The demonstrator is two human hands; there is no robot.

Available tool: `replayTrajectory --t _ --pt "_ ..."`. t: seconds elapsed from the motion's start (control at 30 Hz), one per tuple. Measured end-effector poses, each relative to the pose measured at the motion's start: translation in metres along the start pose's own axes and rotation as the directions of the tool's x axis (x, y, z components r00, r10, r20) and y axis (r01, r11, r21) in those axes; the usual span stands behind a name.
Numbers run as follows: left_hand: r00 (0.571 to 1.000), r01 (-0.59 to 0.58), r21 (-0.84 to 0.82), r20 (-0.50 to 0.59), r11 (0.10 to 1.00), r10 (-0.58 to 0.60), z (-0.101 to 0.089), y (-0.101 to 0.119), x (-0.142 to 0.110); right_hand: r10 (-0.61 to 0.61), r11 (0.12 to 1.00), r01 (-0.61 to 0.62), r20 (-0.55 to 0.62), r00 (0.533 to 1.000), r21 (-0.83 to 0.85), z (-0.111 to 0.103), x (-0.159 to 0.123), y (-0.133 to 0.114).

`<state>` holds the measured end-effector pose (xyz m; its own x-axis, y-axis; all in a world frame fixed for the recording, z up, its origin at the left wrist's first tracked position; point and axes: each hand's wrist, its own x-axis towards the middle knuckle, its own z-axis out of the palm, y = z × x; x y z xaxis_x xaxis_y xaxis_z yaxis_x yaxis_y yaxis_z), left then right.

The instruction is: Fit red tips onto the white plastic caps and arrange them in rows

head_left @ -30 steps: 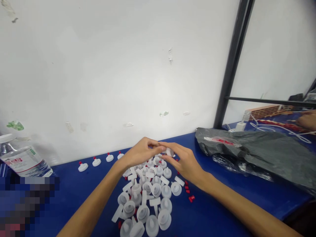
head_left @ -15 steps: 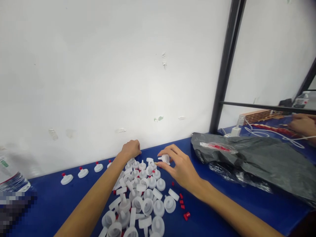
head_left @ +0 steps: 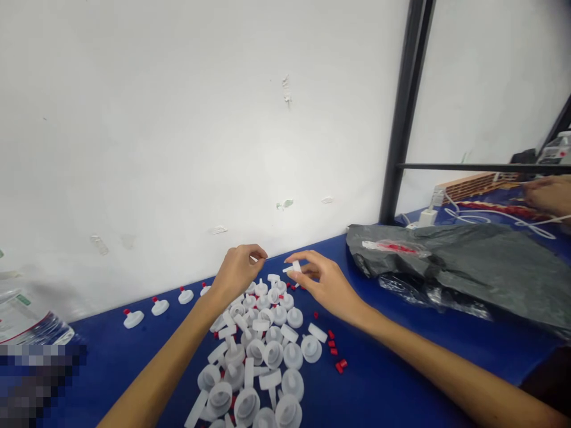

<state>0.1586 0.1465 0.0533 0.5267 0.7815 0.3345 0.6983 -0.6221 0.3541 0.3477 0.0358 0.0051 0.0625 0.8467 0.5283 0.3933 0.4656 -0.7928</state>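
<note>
My right hand (head_left: 328, 282) pinches a white nozzle cap (head_left: 296, 267) between thumb and fingers, its narrow spout pointing left. My left hand (head_left: 241, 267) is closed just left of it, close to the wall, thumb and fingertips pressed together; whatever they hold, if anything, is too small to name. Below and between both hands spreads a pile of white nozzle caps (head_left: 293, 356), lying at all angles. Small red tips (head_left: 333, 351) are scattered along the pile's right side, and some show among the caps.
Several white caps with red tips (head_left: 159, 306) stand in a row along the wall at left. A plastic-wrapped pack (head_left: 33, 321) is at the far left. At right lie a grey plastic bag (head_left: 468, 255), a black post (head_left: 401, 119), white cables (head_left: 477, 218) and another person's hand (head_left: 551, 193).
My left hand has turned, its fingertips now pinched and facing the right hand. The cap in my right hand has come nearer to the left hand. The view has tilted slightly downward.
</note>
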Motion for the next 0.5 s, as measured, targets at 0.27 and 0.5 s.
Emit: replayTrajectory --t 0.27,0.5 --pt "0.969 -0.07 -0.236 -0.246 0.969 0.01 0.002 0.006 -0.086 0.111 0.984 -0.115 0.036 0.993 0.139 0.0 -0.001 -0.004" --pt "0.947 -0.177 -0.236 -0.306 0.956 0.1 0.009 0.0 -0.105 0.057 0.976 -0.087 0.15 0.987 0.197 0.013 -0.01 -0.007"
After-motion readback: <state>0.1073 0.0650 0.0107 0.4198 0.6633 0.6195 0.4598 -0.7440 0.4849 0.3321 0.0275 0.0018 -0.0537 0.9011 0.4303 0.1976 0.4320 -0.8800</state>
